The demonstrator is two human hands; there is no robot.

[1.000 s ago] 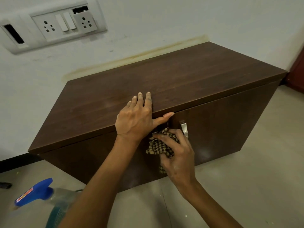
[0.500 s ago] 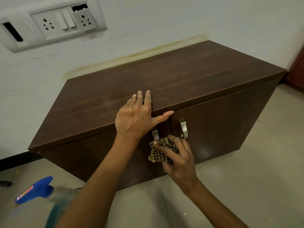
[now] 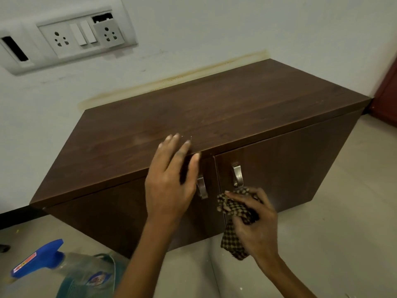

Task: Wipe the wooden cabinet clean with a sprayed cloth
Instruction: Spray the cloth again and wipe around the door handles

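A dark wooden cabinet (image 3: 225, 112) with two doors and two metal handles stands against the wall. My left hand (image 3: 169, 183) hovers over its front top edge with straight fingers, blurred, partly hiding the left handle (image 3: 202, 188). My right hand (image 3: 253, 222) grips a bunched brown-and-cream checked cloth (image 3: 234, 211) against the right door, just below the right handle (image 3: 237, 175). A tail of the cloth hangs down under my fist.
A spray bottle (image 3: 64, 267) with a blue trigger head lies on the tiled floor at the lower left. A switch and socket panel (image 3: 83, 37) sits on the white wall above. A reddish door frame (image 3: 386, 93) stands at the far right.
My left hand has lifted off the cabinet's top edge and drawn back a little. My right hand has slid the cloth down and to the right, from between the handles to below the right one.
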